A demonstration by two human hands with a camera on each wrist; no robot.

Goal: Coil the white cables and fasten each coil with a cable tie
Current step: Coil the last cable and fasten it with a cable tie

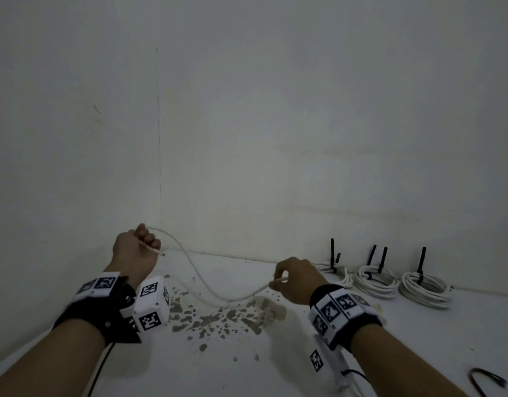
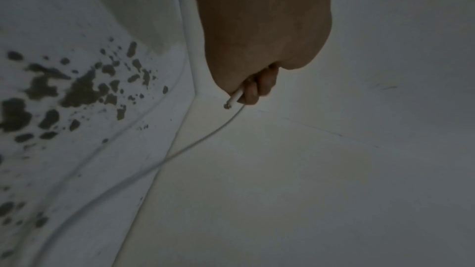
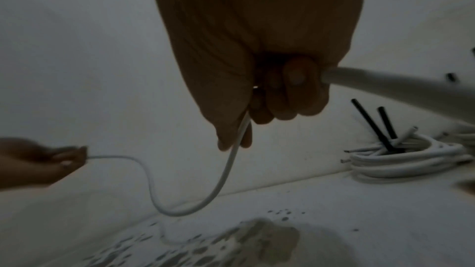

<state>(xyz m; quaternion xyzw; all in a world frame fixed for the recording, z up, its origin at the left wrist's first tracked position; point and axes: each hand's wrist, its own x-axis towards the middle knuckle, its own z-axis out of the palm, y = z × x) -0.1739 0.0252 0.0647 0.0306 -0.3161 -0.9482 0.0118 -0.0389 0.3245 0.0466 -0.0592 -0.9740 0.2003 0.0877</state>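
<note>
A loose white cable (image 1: 206,285) sags between my two hands above the white table. My left hand (image 1: 142,243) is raised near the wall corner and grips the cable close to its cut end (image 2: 227,106), which sticks out of the fist (image 2: 253,90). My right hand (image 1: 287,280) pinches the cable (image 3: 231,161) further along, thumb against fingers, and the cable runs on out of that fist to the right (image 3: 385,84). Three white coils lie by the back wall, each with black cable ties sticking up: (image 1: 334,270), (image 1: 377,280), (image 1: 426,287).
Grey-brown chipped patches (image 1: 218,313) mark the table (image 1: 275,368) between my forearms. A black cable tie (image 1: 486,381) lies at the front right. White walls meet in a corner (image 1: 160,196) behind my left hand. The tied coils (image 3: 406,157) sit close to my right hand.
</note>
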